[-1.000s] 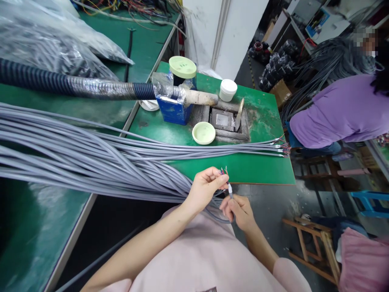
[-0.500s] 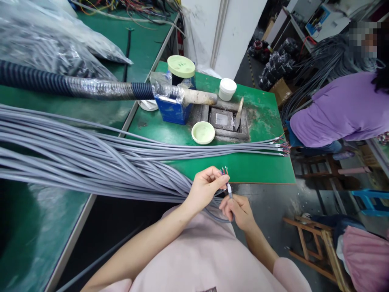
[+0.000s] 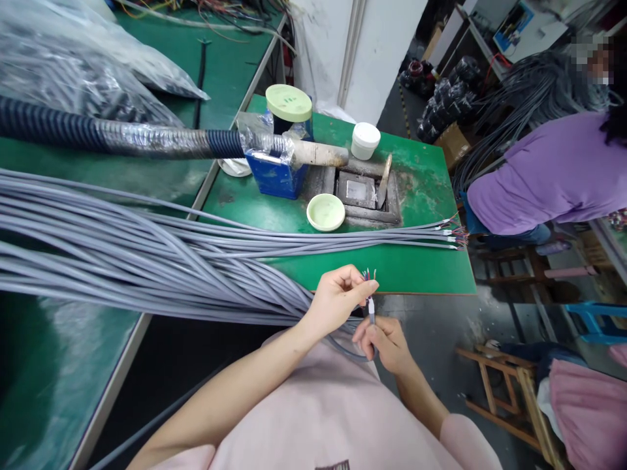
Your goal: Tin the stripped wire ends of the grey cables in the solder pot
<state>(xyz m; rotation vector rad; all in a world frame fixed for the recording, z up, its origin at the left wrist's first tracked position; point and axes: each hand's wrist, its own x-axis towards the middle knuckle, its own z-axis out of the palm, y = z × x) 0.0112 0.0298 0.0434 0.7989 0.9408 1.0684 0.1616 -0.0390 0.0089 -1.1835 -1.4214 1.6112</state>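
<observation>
My right hand (image 3: 383,343) is closed around the grey cable (image 3: 371,318) just below its white-wrapped end. Above it, my left hand (image 3: 337,295) pinches the thin coloured wires (image 3: 368,277) that fan out of that end, their bare tips pointing up past the thumb. The cable curves down below my hands and back to the left. A thick bundle of grey cables (image 3: 147,251) lies across the bench beside my left forearm. Several of them stretch right, their stripped ends (image 3: 455,236) near the bench's right edge.
Beyond the cables, a shallow pale dish (image 3: 326,213) stands before a square metal pot (image 3: 357,190) with a spatula-like tool (image 3: 385,181) leaning in it. A ribbed hose (image 3: 161,138) reaches over a blue bin (image 3: 277,175). A co-worker in purple (image 3: 543,176) sits at the right.
My left hand has shifted slightly right along the wires, and one wire now stands apart from the others. My right hand keeps its grip on the cable.
</observation>
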